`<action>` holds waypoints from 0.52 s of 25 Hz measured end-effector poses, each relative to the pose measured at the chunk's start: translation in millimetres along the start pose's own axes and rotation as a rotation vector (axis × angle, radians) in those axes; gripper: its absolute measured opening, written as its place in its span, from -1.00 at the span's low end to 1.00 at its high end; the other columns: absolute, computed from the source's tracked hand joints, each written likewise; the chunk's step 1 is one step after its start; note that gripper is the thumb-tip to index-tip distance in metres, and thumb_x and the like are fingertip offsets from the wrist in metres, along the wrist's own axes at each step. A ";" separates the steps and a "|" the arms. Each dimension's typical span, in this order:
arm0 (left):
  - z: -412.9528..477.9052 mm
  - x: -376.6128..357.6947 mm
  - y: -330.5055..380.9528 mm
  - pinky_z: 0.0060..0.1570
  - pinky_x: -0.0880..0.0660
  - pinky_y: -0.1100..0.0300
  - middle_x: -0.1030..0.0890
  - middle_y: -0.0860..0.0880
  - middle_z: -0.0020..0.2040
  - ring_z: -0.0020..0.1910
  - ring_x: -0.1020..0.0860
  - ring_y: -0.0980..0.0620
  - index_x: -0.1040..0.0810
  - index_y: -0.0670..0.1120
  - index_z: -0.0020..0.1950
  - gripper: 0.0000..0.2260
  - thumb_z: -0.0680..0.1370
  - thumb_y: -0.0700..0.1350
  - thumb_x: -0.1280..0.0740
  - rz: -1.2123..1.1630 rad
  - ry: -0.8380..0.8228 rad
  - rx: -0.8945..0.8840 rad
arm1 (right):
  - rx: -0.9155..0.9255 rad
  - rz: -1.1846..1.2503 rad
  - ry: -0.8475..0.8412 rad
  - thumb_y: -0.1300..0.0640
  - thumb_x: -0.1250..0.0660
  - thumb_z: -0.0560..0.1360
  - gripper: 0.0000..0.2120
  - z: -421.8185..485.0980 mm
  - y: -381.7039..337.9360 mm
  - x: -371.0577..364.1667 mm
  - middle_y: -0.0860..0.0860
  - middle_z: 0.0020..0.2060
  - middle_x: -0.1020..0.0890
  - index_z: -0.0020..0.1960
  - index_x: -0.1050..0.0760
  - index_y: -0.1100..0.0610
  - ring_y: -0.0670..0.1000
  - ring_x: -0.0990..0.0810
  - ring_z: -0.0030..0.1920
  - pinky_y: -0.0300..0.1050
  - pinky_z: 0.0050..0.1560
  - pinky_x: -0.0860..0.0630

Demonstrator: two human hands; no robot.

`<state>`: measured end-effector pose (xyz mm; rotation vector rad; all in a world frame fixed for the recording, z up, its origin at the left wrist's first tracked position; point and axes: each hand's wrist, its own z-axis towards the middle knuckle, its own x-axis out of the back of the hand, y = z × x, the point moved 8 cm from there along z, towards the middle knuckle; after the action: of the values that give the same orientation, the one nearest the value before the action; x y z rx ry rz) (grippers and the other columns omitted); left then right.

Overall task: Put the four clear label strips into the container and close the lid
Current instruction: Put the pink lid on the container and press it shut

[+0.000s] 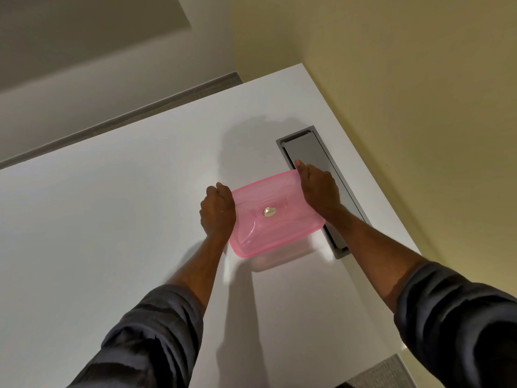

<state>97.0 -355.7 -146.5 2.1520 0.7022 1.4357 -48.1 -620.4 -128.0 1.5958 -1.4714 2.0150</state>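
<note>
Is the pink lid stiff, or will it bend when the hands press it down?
The pink lid looks thin and translucent, so it probably flexes a little. It appears light. The left hand and right hand grip opposite edges, which should help it seat evenly.

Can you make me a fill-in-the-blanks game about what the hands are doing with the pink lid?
1. The lid is coloured ____.
2. ____ hands hold the lid, the left hand and the right hand.
3. The container sits on a ____ table.

Missing words: pink; two; white.
</note>
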 end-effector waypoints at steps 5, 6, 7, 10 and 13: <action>-2.5 0.7 -2.0 -0.08 -0.43 -0.01 -0.61 -0.20 -0.11 -0.08 -0.56 -0.31 -0.43 -0.24 -0.01 -0.56 0.76 0.10 -0.03 0.000 0.040 0.002 | -0.278 -0.148 -0.052 -0.45 0.18 0.66 -0.21 -27.3 20.5 7.3 0.02 -0.33 -0.58 -0.20 -0.55 0.09 0.12 -0.59 -0.24 -0.02 -0.13 -0.52; -2.6 1.0 -1.7 -0.07 -0.44 -0.03 -0.63 -0.22 -0.09 -0.08 -0.57 -0.31 -0.44 -0.25 0.01 -0.55 0.77 0.10 -0.03 0.002 0.045 -0.004 | -0.326 -0.176 -0.058 -0.47 0.24 0.64 -0.15 -38.6 27.4 8.3 0.03 -0.34 -0.59 -0.22 -0.56 0.11 0.12 -0.60 -0.25 -0.02 -0.13 -0.53; -2.2 1.1 -1.3 -0.05 -0.46 -0.05 -0.64 -0.24 -0.06 -0.07 -0.58 -0.31 -0.45 -0.26 0.02 -0.55 0.77 0.10 -0.03 0.005 0.046 -0.008 | -0.355 -0.196 -0.052 -0.47 0.26 0.64 -0.11 -49.1 32.3 9.3 0.05 -0.34 -0.62 -0.25 -0.58 0.13 0.12 -0.63 -0.27 -0.05 -0.16 -0.54; -2.7 1.3 0.7 -0.04 -0.47 -0.07 -0.64 -0.25 -0.05 -0.09 -0.55 -0.29 -0.46 -0.26 0.04 -0.55 0.77 0.09 -0.03 0.012 0.044 -0.019 | -0.379 -0.211 0.029 -0.35 0.18 0.72 -0.16 -65.9 33.1 16.1 0.04 -0.41 -0.60 -0.29 -0.60 0.16 0.08 -0.63 -0.36 -0.20 -0.31 -0.40; -2.0 1.2 1.9 -0.06 -0.43 -0.04 -0.60 -0.20 -0.09 -0.12 -0.50 -0.24 -0.47 -0.26 0.05 -0.55 0.77 0.08 -0.02 0.019 0.052 -0.021 | -0.303 -0.188 0.081 -0.16 0.06 0.78 -0.30 -64.7 25.0 21.2 0.02 -0.42 -0.56 -0.25 -0.60 0.19 0.07 -0.62 -0.38 -0.23 -0.40 -0.31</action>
<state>95.8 -356.2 -143.8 2.1179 0.6833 1.5072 -114.3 -591.8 -120.8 1.4499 -1.4550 1.6446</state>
